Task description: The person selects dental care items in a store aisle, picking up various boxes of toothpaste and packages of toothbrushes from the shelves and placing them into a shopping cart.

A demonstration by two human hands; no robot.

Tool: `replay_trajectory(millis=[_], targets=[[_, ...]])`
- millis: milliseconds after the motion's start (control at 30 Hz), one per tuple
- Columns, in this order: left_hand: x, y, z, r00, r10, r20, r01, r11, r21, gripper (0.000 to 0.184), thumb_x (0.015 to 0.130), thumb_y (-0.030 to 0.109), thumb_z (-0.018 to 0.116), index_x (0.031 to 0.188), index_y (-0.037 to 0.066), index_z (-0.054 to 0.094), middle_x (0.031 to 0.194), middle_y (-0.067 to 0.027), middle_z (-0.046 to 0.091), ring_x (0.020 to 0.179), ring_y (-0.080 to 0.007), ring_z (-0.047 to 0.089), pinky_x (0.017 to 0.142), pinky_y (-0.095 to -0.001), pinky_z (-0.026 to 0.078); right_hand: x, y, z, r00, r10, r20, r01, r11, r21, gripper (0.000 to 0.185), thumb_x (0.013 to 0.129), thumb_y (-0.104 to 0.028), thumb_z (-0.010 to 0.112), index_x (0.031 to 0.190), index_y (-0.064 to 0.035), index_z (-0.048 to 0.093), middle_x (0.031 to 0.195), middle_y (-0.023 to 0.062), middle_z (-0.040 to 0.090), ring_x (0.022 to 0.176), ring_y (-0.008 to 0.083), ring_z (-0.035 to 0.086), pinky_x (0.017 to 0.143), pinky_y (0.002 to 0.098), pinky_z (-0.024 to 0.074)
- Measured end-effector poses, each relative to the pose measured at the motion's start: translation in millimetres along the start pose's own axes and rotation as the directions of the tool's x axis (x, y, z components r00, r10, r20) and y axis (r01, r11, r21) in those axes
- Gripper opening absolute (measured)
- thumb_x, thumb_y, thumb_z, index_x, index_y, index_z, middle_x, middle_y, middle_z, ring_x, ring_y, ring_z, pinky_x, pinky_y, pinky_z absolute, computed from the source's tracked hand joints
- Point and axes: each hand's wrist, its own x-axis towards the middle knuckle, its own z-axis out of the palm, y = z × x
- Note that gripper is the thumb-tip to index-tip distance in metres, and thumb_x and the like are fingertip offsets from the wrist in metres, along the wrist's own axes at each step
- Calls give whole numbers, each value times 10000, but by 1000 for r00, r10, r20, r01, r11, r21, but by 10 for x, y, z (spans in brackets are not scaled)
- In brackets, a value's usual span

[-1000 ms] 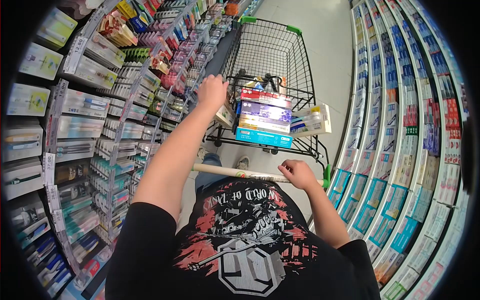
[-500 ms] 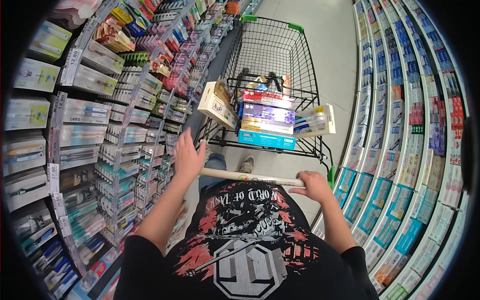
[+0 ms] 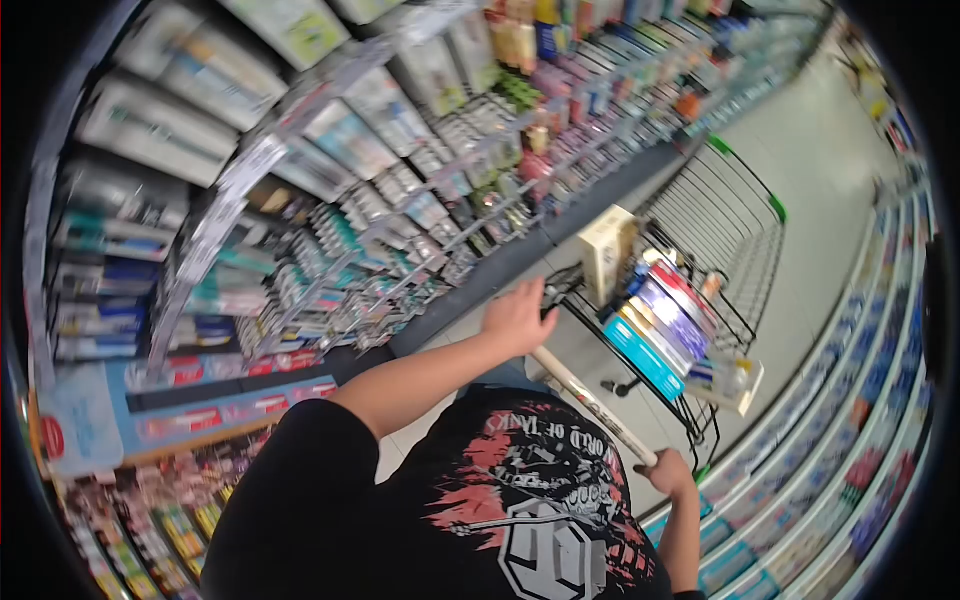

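My left hand is spread, with nothing in it, just above the left end of the cart's pale handle. Around the right end of that handle my right hand is closed. In the shopping cart, near the handle side, lies a stack of boxes, with a purple box above a teal box. A cream box stands at the stack's left, and a pale package sits at its right.
Hanging packages fill the shelf rack on the left, with a dark base ledge along the floor. Curved shelves of boxes line the right side. The aisle floor runs toward the upper right.
The view has swung left, so the cart appears tilted and farther right. My left hand has moved from the cart's boxes back to near the handle. My right hand has closed around the handle.
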Motion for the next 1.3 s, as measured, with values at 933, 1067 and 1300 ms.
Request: replay_trajectory(millis=[933,1067,1300], targets=[[675,76,107,998,-59,-32,57,997,-50,333,1063,350,451,1053,56,606,863,-195,740,807,-409,729,712,-537,565,-29,-262,386,705,-129,-697,-96,957,-274,277,775,-348,729,731,-90,642,694,160,694,649,365,700,606,478,563],[672,154,65,998,-62,-23,61,998,-19,321,1064,324,441,1035,60,621,878,-190,749,843,-402,738,742,-532,578,1,-142,482,590,-226,-775,-60,945,-321,267,751,-311,754,685,-101,602,641,120,662,587,328,673,558,454,541],[702,270,45,999,-51,-8,50,999,-2,343,1064,335,426,1030,61,630,884,-199,750,847,-407,736,754,-527,582,24,-46,475,488,-327,-809,27,932,-361,262,712,-270,782,689,-102,582,621,100,634,555,325,642,551,449,528]])
